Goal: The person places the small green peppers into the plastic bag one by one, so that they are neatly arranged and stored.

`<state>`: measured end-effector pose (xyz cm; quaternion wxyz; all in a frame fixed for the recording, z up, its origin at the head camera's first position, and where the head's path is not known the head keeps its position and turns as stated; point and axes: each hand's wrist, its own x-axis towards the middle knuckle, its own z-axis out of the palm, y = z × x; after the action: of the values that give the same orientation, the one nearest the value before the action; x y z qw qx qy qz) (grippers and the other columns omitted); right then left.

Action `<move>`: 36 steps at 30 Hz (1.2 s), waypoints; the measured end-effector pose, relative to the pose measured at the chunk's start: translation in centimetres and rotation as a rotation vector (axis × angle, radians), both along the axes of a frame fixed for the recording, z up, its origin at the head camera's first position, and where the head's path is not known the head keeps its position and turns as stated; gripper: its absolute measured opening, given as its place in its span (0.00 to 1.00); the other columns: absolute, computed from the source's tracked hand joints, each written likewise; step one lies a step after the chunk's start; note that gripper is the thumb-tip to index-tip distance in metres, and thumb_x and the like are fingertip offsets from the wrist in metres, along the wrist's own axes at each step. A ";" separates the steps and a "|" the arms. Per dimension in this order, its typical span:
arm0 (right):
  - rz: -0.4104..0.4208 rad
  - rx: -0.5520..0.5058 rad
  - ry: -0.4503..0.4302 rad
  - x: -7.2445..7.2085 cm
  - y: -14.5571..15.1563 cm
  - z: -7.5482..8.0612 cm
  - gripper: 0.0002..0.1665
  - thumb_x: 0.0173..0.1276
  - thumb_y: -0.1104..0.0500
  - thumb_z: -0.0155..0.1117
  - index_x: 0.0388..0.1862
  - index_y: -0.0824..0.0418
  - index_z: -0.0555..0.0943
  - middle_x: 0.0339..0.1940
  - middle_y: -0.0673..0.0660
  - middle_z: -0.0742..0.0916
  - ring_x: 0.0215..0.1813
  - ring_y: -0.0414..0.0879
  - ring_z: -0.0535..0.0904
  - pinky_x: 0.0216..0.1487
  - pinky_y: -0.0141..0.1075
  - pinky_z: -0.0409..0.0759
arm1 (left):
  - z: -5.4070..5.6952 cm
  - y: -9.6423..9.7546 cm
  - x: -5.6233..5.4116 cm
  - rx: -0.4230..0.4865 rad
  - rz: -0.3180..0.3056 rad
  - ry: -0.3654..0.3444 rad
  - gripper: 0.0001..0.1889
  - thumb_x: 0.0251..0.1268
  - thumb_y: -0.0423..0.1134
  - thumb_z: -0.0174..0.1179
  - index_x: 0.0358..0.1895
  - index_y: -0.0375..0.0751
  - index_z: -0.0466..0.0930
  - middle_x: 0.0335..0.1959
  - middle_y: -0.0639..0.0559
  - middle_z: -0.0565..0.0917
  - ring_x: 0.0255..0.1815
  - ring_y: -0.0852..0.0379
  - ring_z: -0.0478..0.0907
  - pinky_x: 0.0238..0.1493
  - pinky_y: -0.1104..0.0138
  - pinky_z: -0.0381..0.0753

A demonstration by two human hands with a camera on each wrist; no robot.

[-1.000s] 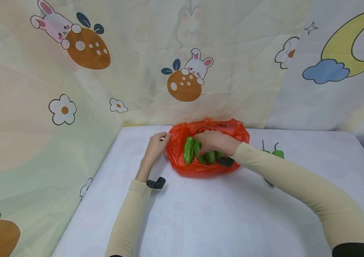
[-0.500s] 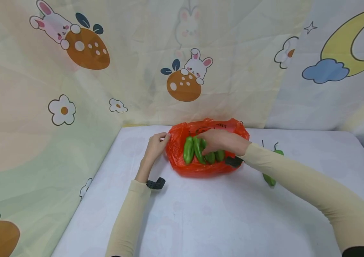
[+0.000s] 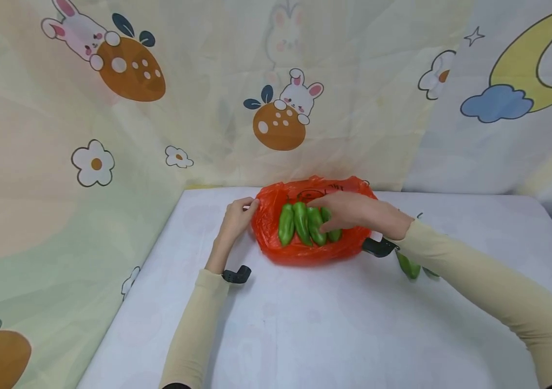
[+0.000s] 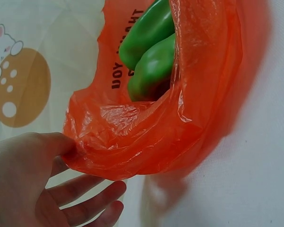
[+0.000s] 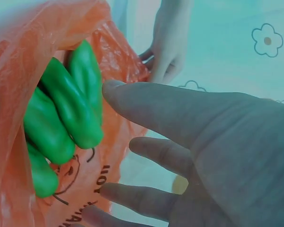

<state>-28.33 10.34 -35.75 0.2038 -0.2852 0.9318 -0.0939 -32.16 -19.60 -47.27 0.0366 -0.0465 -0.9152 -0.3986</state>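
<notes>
A red plastic bag [image 3: 276, 253] lies with its mouth open at the back of the white table. Several green peppers [image 3: 286, 224] lie side by side inside it. My left hand [image 3: 237, 220] pinches the bag's left edge; in the left wrist view the thumb presses on the plastic, with the other fingers partly behind it. Over the bag's right half hovers my right hand [image 3: 348, 208], partly covering the rightmost pepper. In the right wrist view, the right hand's spread fingers [image 5: 156, 156] hold nothing, and the thumb tip is close to the peppers [image 5: 68, 104].
More green peppers [image 3: 408, 266] lie on the table right of the bag, partly hidden by my right sleeve [image 3: 465, 286]. A printed cloth backdrop [image 3: 217, 108] rises just behind the table's [image 3: 305, 324] back edge.
The right hand has drawn back to the right from the peppers in the bag, leaving more of them visible. My left hand stays at the bag's edge.
</notes>
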 end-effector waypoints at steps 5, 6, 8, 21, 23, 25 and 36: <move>0.009 -0.020 0.015 0.3 1.1 0.4 0.39 0.66 0.51 0.71 0.75 0.51 0.70 0.71 0.58 0.78 0.72 0.57 0.71 0.70 0.57 0.71 | 0.0 0.1 -0.1 0.000 -0.001 0.013 0.17 0.77 0.52 0.51 0.43 0.46 0.86 0.41 0.49 0.87 0.41 0.51 0.83 0.45 0.58 0.83; 0.007 -0.021 0.015 0.4 1.3 0.5 0.38 0.66 0.52 0.71 0.74 0.52 0.70 0.70 0.59 0.78 0.72 0.58 0.71 0.69 0.57 0.72 | 0.0 0.1 -0.1 -0.001 0.000 0.015 0.17 0.77 0.52 0.51 0.43 0.46 0.86 0.41 0.49 0.87 0.41 0.51 0.83 0.44 0.59 0.83; 0.006 -0.031 0.018 0.6 1.7 0.6 0.38 0.66 0.53 0.71 0.74 0.53 0.71 0.70 0.60 0.78 0.71 0.58 0.71 0.68 0.56 0.73 | 0.0 0.1 -0.1 -0.005 -0.002 0.021 0.17 0.77 0.52 0.51 0.43 0.46 0.86 0.41 0.48 0.88 0.41 0.51 0.83 0.44 0.59 0.83; 0.007 -0.044 0.059 1.8 4.3 1.5 0.38 0.67 0.53 0.70 0.74 0.54 0.70 0.70 0.59 0.78 0.67 0.58 0.75 0.62 0.54 0.80 | 0.1 0.0 0.0 -0.004 0.009 -0.021 0.18 0.77 0.53 0.51 0.47 0.46 0.86 0.46 0.48 0.88 0.48 0.49 0.84 0.52 0.54 0.84; 0.006 -0.036 0.060 1.9 4.6 1.5 0.38 0.67 0.53 0.70 0.74 0.54 0.70 0.70 0.59 0.78 0.66 0.58 0.76 0.60 0.53 0.80 | 0.1 -0.1 0.0 -0.001 0.009 -0.019 0.18 0.77 0.53 0.51 0.46 0.46 0.86 0.46 0.48 0.88 0.47 0.49 0.84 0.51 0.54 0.84; -0.002 -0.040 0.061 2.2 5.0 1.5 0.38 0.67 0.54 0.70 0.74 0.54 0.70 0.69 0.60 0.79 0.66 0.59 0.76 0.60 0.54 0.81 | 0.1 -0.1 0.1 0.000 0.008 -0.018 0.18 0.77 0.53 0.51 0.46 0.46 0.86 0.46 0.48 0.88 0.47 0.49 0.84 0.51 0.54 0.84; -0.093 -0.114 0.031 3.5 7.4 2.4 0.40 0.65 0.51 0.71 0.75 0.52 0.70 0.70 0.64 0.77 0.68 0.64 0.72 0.54 0.53 0.84 | 0.2 -0.1 0.2 0.004 0.008 -0.023 0.18 0.77 0.52 0.51 0.47 0.46 0.86 0.46 0.47 0.88 0.49 0.48 0.84 0.53 0.53 0.84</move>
<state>-24.80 17.71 -33.38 0.1683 -0.2544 0.9401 -0.1519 -31.94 -19.75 -47.12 0.0279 -0.0381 -0.9149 -0.4009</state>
